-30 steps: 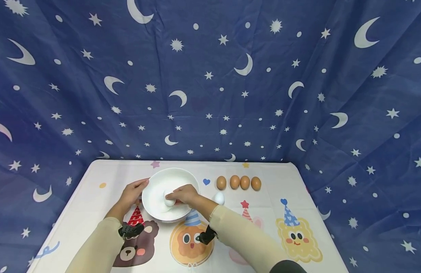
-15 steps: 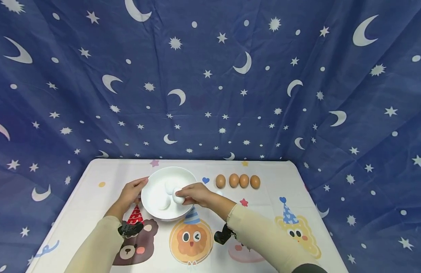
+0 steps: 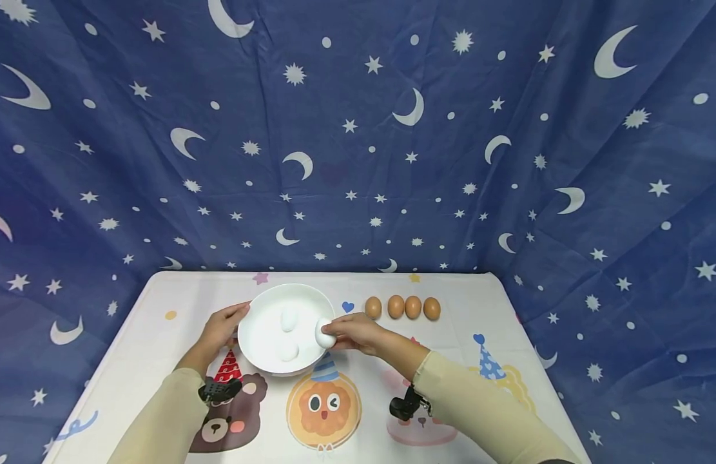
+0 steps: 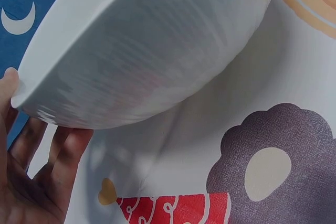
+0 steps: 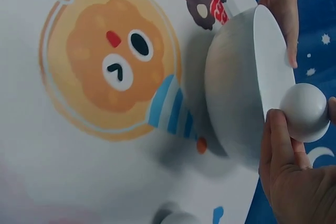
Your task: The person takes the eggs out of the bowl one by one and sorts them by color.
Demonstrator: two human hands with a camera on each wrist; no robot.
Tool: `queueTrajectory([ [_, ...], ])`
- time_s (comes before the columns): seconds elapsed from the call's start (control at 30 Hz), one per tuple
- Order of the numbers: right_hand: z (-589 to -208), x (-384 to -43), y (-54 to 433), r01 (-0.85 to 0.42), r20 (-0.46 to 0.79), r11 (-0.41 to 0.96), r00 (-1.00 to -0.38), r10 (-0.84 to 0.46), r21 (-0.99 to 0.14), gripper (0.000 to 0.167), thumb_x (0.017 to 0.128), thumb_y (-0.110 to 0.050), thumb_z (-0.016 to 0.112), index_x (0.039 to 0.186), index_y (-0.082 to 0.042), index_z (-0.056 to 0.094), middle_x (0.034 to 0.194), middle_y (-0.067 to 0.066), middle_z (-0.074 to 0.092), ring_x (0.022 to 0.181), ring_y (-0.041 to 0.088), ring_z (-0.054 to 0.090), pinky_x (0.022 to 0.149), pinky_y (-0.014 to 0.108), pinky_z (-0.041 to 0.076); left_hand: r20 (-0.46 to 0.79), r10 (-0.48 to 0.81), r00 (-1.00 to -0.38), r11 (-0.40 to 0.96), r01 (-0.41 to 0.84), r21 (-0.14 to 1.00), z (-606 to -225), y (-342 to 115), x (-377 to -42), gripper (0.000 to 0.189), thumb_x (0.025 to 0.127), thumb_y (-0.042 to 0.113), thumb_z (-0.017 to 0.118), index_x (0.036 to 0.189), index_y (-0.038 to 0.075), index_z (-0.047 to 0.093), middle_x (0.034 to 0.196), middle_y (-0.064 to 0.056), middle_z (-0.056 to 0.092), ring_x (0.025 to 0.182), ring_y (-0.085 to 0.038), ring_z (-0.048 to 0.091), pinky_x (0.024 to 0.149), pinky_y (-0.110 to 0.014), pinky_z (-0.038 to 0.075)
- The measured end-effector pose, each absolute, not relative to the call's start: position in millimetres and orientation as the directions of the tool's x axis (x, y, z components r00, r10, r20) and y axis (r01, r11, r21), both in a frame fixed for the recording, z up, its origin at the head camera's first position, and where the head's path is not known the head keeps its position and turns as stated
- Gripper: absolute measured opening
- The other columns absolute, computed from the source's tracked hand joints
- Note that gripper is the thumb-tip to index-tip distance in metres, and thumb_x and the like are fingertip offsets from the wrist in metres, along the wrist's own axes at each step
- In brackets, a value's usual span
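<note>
A white bowl [image 3: 259, 341] stands on the left half of the table, with two white eggs [image 3: 289, 319] inside. My left hand [image 3: 221, 328] grips its left rim; in the left wrist view the thumb [image 4: 9, 85] lies on the rim and the fingers are under the wall. At the bowl's right rim, my right hand [image 3: 358, 333] holds another white egg [image 5: 305, 113] between thumb and fingertips. One more white egg [image 5: 179, 217] shows partly at the bottom of the right wrist view; in the head view the right hand and forearm hide it.
Several brown eggs [image 3: 396, 307] stand in a row right of the bowl, beyond my right hand. The white tablecloth [image 3: 137, 361] carries printed cartoon figures. A blue curtain [image 3: 358, 161] with moons and stars hangs behind the table.
My right hand has drawn a white egg from the bowl's middle rightward to its right rim, uncovering the two eggs inside. The left hand has stayed at the left rim.
</note>
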State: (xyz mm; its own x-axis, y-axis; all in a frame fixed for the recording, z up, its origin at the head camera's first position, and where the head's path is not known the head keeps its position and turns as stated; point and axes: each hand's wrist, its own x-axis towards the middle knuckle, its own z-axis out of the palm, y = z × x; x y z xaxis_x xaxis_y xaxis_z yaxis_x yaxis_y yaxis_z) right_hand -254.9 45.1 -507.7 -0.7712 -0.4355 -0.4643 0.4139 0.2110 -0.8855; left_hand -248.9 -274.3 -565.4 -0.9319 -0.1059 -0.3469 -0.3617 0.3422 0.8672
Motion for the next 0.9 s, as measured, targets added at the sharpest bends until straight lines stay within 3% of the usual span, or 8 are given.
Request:
queueTrajectory([
  [0.13, -510, -255, 60, 0.414, -0.461, 0.205, -0.782, -0.42, -0.887, 0.035, 0.089, -0.015, 0.069, 0.115, 0.009, 0.066, 0.094, 0.009, 0.07, 0.079, 0.014, 0.071, 0.079, 0.031, 0.059, -0.351, -0.102, -0.931, 0.334, -0.365, 0.869, -566, -274, -248, 0.068, 0.099, 0.055, 0.048, 0.149, 0.008, 0.042, 0.142, -0.025, 0.049, 0.095, -0.016, 0.065, 0.074, -0.03, 0.059],
  [0.3, -509, -255, 78, 0.435, -0.476, 0.193, -0.799, -0.368, -0.879, 0.038, 0.089, -0.016, 0.07, 0.118, 0.008, 0.065, 0.095, 0.008, 0.069, 0.076, 0.012, 0.07, 0.073, 0.026, 0.059, -0.352, -0.098, -0.931, 0.336, -0.363, 0.869, -565, -275, -248, 0.068, 0.1, 0.055, 0.047, 0.149, 0.008, 0.042, 0.142, -0.025, 0.049, 0.092, -0.014, 0.064, 0.073, -0.029, 0.059],
  [0.6, -511, -257, 105, 0.468, -0.496, 0.163, -0.819, -0.29, -0.868, 0.036, 0.087, -0.014, 0.072, 0.115, 0.008, 0.066, 0.096, 0.009, 0.066, 0.075, 0.014, 0.069, 0.069, 0.024, 0.059, -0.344, -0.105, -0.933, 0.353, -0.358, 0.864, -563, -274, -248, 0.066, 0.1, 0.054, 0.046, 0.149, 0.008, 0.043, 0.145, -0.024, 0.047, 0.102, -0.023, 0.062, 0.07, -0.026, 0.058],
  [0.9, -523, -258, 132, 0.494, -0.511, 0.134, -0.834, -0.208, -0.859, 0.041, 0.088, -0.013, 0.072, 0.121, 0.01, 0.063, 0.103, 0.013, 0.067, 0.085, 0.019, 0.071, 0.081, 0.033, 0.058, -0.344, -0.105, -0.933, 0.35, -0.359, 0.865, -564, -275, -249, 0.067, 0.101, 0.053, 0.046, 0.149, 0.008, 0.042, 0.144, -0.025, 0.047, 0.099, -0.019, 0.065, 0.073, -0.029, 0.059],
])
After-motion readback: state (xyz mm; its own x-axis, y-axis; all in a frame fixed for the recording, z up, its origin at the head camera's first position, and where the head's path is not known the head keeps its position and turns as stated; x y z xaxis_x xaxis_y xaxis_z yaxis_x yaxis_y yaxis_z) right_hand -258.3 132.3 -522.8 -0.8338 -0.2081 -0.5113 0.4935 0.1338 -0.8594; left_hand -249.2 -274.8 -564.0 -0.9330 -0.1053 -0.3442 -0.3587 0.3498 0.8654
